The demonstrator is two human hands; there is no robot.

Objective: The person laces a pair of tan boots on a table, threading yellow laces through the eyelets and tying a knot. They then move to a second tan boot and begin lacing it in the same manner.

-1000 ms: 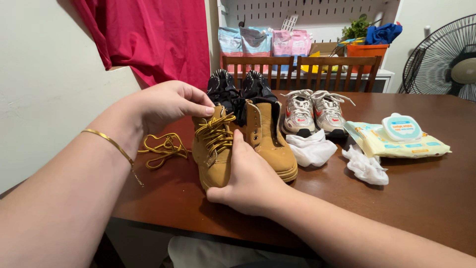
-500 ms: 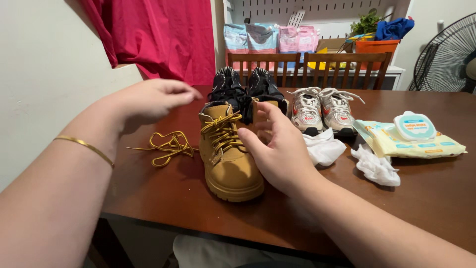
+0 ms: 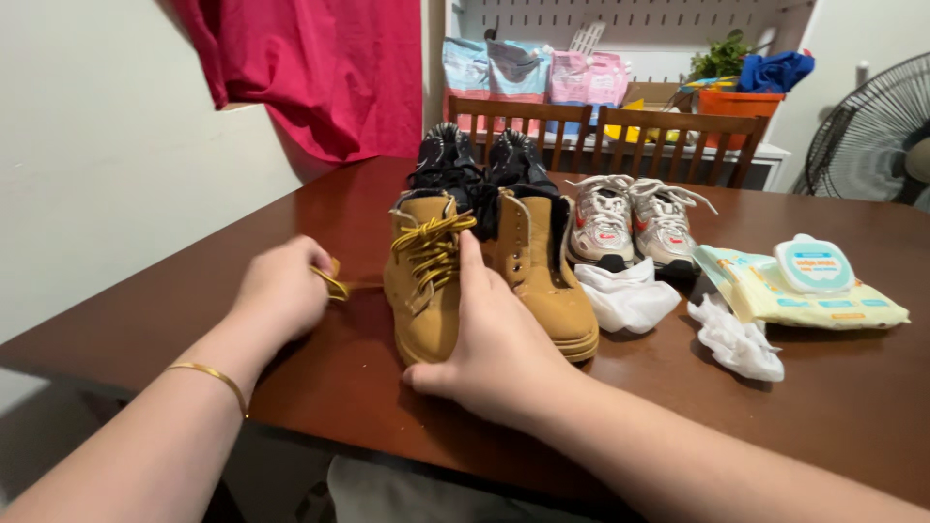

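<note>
The laced tan boot (image 3: 424,281) stands upright near the front edge of the table (image 3: 833,426), toe toward the person. The right hand (image 3: 489,344) rests against its right side, fingers together, thumb at the toe. To the boot's left, the left hand (image 3: 281,291) is closed on a loose yellow lace (image 3: 332,283). Touching the boot's right side stands the unlaced boot (image 3: 544,271). Good handling here, I judge: keep the boot pinned and draw the lace without tangling. Behind the boot are black shoes (image 3: 480,165); further right, sneakers (image 3: 630,223).
</note>
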